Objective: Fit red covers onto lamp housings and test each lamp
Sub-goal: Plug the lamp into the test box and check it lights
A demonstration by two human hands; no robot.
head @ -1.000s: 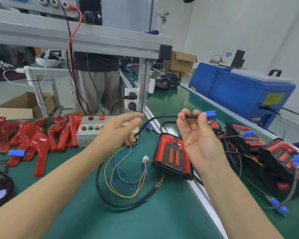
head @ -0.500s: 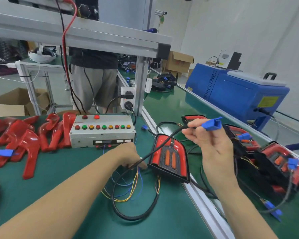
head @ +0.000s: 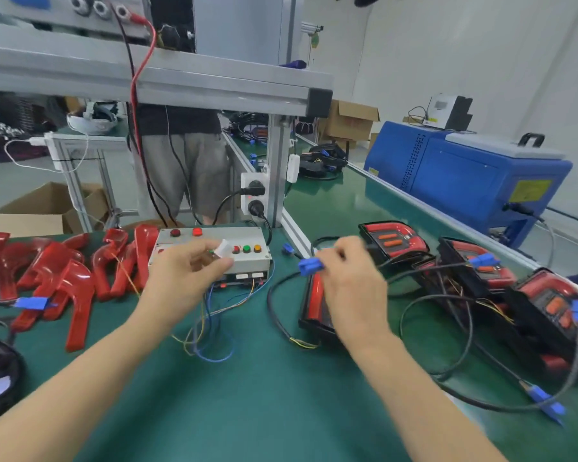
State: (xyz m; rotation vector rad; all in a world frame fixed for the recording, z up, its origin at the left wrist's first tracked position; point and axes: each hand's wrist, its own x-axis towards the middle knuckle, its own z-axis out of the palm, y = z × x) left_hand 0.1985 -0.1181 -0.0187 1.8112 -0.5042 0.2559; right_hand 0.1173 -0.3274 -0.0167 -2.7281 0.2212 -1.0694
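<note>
Raised since half a second ago, the left hand [head: 184, 271] now pinches a white connector [head: 223, 251] before the tester box [head: 247, 261]. Right hand [head: 351, 281] grips the blue plug [head: 309, 265], swung leftward over the red-and-black lamp [head: 314, 305] at centre frame.

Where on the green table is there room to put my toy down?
Bare green mat lies near you, between the two arms. The belt beyond the lamps is bare too. It's crowded left with red covers, and middle with the test box wires.
</note>
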